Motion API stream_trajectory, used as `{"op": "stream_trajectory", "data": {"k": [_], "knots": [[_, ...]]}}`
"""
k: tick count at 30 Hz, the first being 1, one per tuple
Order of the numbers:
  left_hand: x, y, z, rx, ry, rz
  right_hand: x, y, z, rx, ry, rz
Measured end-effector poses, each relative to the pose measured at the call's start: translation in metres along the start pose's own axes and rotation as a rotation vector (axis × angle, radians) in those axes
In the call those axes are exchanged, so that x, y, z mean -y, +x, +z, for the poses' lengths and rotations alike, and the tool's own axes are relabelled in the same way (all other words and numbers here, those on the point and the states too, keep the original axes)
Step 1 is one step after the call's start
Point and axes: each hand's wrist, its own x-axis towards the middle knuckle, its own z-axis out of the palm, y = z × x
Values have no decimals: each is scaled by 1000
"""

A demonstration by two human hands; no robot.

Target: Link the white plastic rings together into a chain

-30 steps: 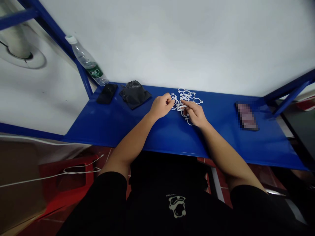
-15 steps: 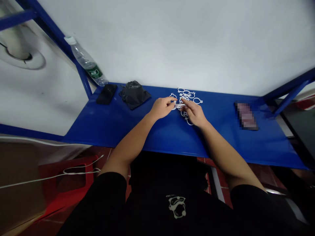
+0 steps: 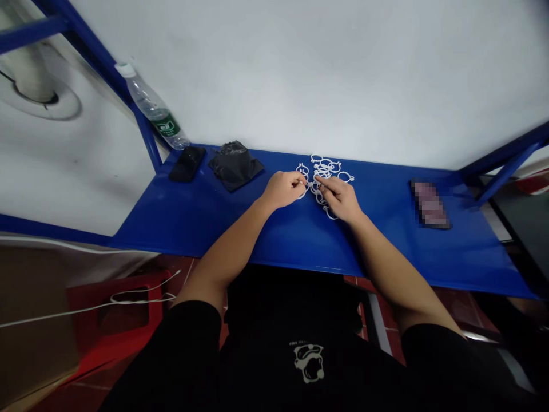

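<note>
My left hand (image 3: 283, 188) is closed in a pinch on a white curtain ring (image 3: 302, 195), a thin plastic hoop with a small eyelet. Part of that hoop shows below the fingertips. Just to the right, my right hand (image 3: 340, 197) has its fingers bent together over a loose pile of white curtain rings (image 3: 326, 166). Whether it grips one of them is hidden by the fingers. Several rings overlap behind and under my right hand, and one ring (image 3: 345, 177) lies apart on its far right side. More white loops (image 3: 302, 169) show just beyond my left fingertips.
On the blue table (image 3: 283, 240), a crumpled black plastic bag (image 3: 235, 166) and a black phone (image 3: 187, 163) lie left. A water bottle (image 3: 156, 111) leans by the blue frame. A blurred-out flat object (image 3: 430, 205) lies right. A red stool (image 3: 115, 315) stands below left.
The white piece that stretched between both hands no longer spans the gap. My left fingers have curled further in, with the ring now hanging below them. My right hand has barely moved.
</note>
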Motion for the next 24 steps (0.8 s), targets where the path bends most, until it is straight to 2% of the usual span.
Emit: {"op": "stream_trajectory", "data": {"k": [7, 12, 17, 24], "knots": [[-2, 0, 4, -18, 57, 25, 5, 0, -3, 6, 41, -13], [-6, -2, 12, -41, 139, 38, 9, 0, -5, -34, 46, 68], [-5, -3, 22, -12, 175, 85, 6, 1, -8, -74, 65, 117], [6, 1, 31, -72, 148, 96, -4, -1, -2, -63, -5, 54]]}}
